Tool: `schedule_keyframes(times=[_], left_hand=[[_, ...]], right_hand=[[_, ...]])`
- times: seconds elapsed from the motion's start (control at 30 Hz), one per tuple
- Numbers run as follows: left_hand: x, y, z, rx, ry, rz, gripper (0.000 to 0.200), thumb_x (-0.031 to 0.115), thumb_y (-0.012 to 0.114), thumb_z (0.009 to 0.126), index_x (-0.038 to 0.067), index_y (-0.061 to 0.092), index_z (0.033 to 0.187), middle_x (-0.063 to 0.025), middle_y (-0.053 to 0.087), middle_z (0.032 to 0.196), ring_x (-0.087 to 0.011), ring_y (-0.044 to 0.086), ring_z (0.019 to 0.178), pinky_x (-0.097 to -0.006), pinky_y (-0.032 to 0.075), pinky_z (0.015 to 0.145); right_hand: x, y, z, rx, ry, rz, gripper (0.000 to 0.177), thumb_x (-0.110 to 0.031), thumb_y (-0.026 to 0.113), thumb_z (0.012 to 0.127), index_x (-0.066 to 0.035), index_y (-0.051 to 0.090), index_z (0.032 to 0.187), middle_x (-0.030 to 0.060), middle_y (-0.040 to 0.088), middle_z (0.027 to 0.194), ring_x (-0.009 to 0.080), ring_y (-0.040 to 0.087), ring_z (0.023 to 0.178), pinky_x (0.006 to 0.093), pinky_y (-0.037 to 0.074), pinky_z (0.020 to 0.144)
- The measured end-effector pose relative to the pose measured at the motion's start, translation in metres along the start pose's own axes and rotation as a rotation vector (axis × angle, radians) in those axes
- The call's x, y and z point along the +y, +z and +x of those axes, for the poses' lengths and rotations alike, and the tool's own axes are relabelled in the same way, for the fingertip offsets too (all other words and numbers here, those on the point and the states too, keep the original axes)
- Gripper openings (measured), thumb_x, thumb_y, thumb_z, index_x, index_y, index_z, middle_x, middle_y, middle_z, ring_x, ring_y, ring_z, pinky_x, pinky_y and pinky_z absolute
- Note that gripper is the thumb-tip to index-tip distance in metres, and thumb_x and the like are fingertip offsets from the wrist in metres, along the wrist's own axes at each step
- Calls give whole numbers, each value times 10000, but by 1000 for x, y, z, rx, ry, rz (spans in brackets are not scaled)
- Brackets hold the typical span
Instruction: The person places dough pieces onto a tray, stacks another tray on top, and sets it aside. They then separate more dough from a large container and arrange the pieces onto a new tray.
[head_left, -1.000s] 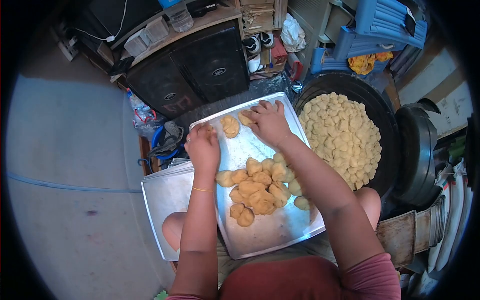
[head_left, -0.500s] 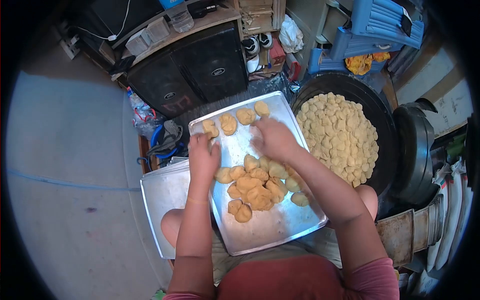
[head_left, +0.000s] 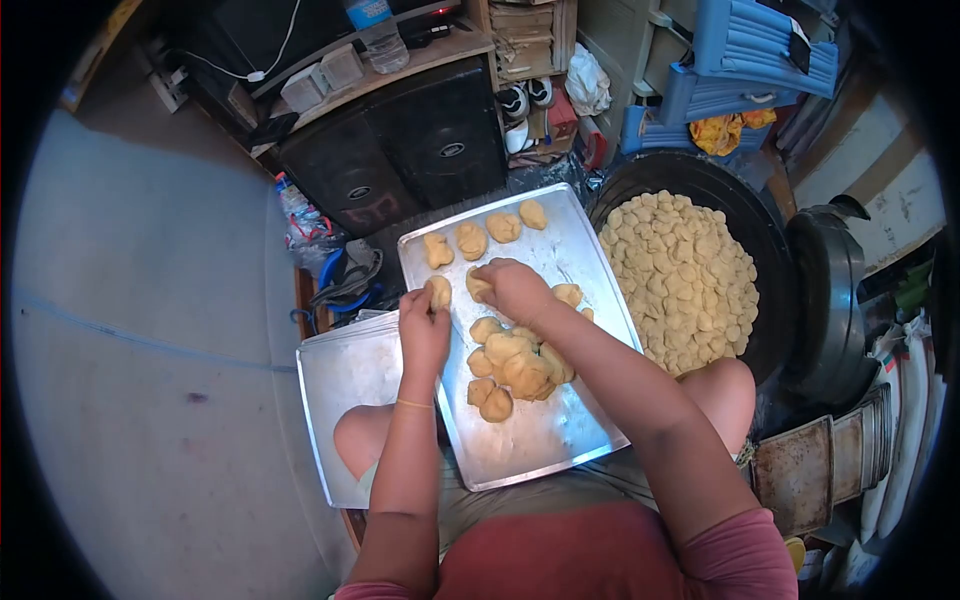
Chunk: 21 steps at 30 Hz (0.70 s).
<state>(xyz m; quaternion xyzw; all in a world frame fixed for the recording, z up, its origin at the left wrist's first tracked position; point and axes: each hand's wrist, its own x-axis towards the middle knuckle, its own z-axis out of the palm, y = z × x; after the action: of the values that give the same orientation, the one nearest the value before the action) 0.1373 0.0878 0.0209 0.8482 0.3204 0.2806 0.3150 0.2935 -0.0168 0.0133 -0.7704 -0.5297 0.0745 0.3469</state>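
Observation:
A metal baking tray [head_left: 590,440] rests across my lap. Along its far edge sit several separate dough pieces [head_left: 471,240], and a heap of dough [head_left: 515,362] fills the middle. My left hand [head_left: 424,328] is at the tray's left side, its fingers closed on a dough piece [head_left: 440,291]. Just right of it, my right hand [head_left: 516,290] pinches another dough piece [head_left: 476,283] against the tray, with its fingertips partly hidden. My right forearm covers part of the heap's right side.
A large black tub [head_left: 775,270] piled with dough balls [head_left: 680,280] stands to the right. More metal trays [head_left: 340,390] are stacked at the left. Behind are a black cabinet [head_left: 400,150] and blue plastic drawers [head_left: 765,60]. Rusty trays [head_left: 795,475] lean at the lower right.
Both hands have come back from the tray's far row toward me; the right also moved left. Each now holds a dough piece, starting a second row. The view has shifted slightly.

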Motion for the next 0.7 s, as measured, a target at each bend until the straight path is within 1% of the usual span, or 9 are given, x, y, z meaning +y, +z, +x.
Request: schedule_keyframes(times=[0.13,0.2,0.33,0.4,0.43,0.5,0.53,0.6,0.7], left_hand=[[-20,11,3,-33,21,-29,369,23,579,799,-46,623,1158,-191,588,1053,-285,596,874,-325,490,795],[-19,11,-2,-31,72,8,362,19,609,789,-39,633,1146,-172,596,1029,-251,603,841,-309,495,763],[-1,11,0,-49,-12,-28,343,32,620,798,-39,638,1133,-172,599,1009,-256,604,844,-315,497,772],[2,13,-5,-68,-13,-47,324,50,634,802,-39,644,1114,-168,593,992,-267,599,818,-331,499,768],[2,14,-5,-66,-16,-49,324,50,634,802,-39,644,1114,-168,593,992,-267,599,818,-331,499,768],[1,17,-6,-4,10,-99,312,61,643,799,-22,655,1100,-168,593,980,-280,579,867,-348,484,802],[4,16,-6,-12,12,-101,312,61,643,799,-22,655,1100,-168,593,980,-280,579,867,-348,484,802],[14,13,-5,14,53,147,307,97,667,790,22,674,1087,-159,609,1013,-300,553,991,-386,445,878],[22,24,-1,4,235,208,306,136,684,782,68,689,1079,-130,620,1041,-300,523,1067,-417,399,925]], right_hand=[[-44,-28,-12,57,15,-144,266,-234,698,749,-67,665,954,154,660,941,319,636,904,409,502,806],[-57,-32,-22,-276,227,-36,288,-222,724,708,-71,653,944,141,654,939,323,625,874,409,502,776],[-17,-11,-25,-285,76,76,323,-246,736,685,-69,649,941,140,655,898,327,630,816,418,506,753],[-18,-33,-21,31,234,366,279,-223,710,711,-60,647,928,137,652,866,336,631,763,413,510,734],[-19,-41,-18,27,233,364,279,-223,710,711,-60,647,928,137,652,866,336,631,763,413,510,734],[-18,-53,-14,366,230,267,266,-243,680,763,-62,660,957,145,655,847,355,628,735,419,510,734],[-11,-52,-13,370,237,265,266,-243,680,763,-62,660,957,145,655,847,355,628,735,419,510,734],[11,-41,-11,92,321,-104,277,-256,623,821,-82,651,1035,172,650,898,348,632,853,451,500,766],[29,-29,-10,45,292,-116,304,-285,591,852,-90,639,1081,190,660,894,358,637,849,462,499,765]])
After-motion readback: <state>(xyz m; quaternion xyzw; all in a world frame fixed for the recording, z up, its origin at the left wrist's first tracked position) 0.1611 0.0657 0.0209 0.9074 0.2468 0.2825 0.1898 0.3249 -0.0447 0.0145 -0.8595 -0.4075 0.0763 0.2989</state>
